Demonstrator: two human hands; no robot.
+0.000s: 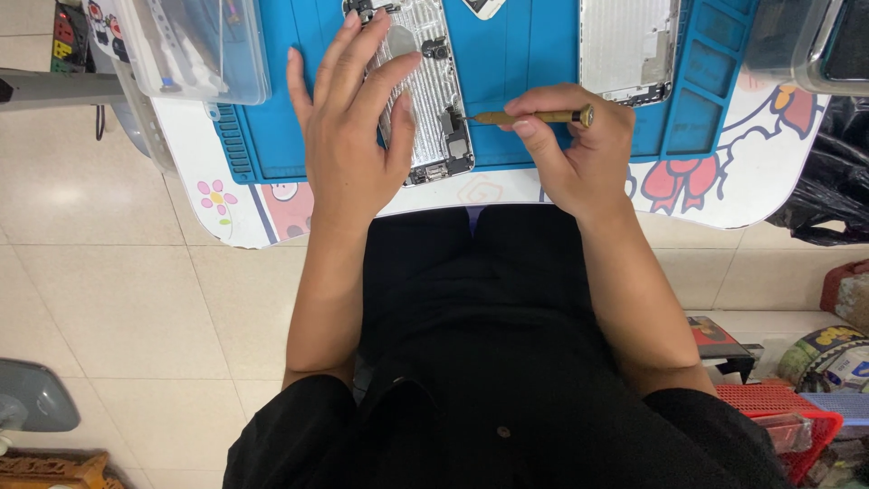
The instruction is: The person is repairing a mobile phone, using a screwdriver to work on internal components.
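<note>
We note the left hand [348, 136] lying palm down with fingers spread and nearly straight, flat on the left half of an opened silver metal phone housing [430, 100]; it grips nothing, only presses on the housing. The housing lies lengthwise, near to far, on a blue rubber work mat [525, 54] with ridged edges and small tray pockets, and the mat sits on a white table with cartoon flower print [724, 195]. We see the right hand [570, 149] curled closed around a slim brass-coloured screwdriver [534, 118], thumb and forefinger pinching the shaft, the handle end pointing right. The screwdriver lies almost level, and its tip meets a small dark component at the right edge of the housing, near its near end. To the far right on the mat we record a second silver metal phone back shell [625, 45], well apart from both hands. At far left, a clear plastic box [195, 41] holding small tools overlaps the mat's corner. We observe a pale tiled floor [118, 272] beneath the table, a red plastic basket [783, 407] at near right, and a black plastic bag [833, 181] at right. The person wears black clothing.
</note>
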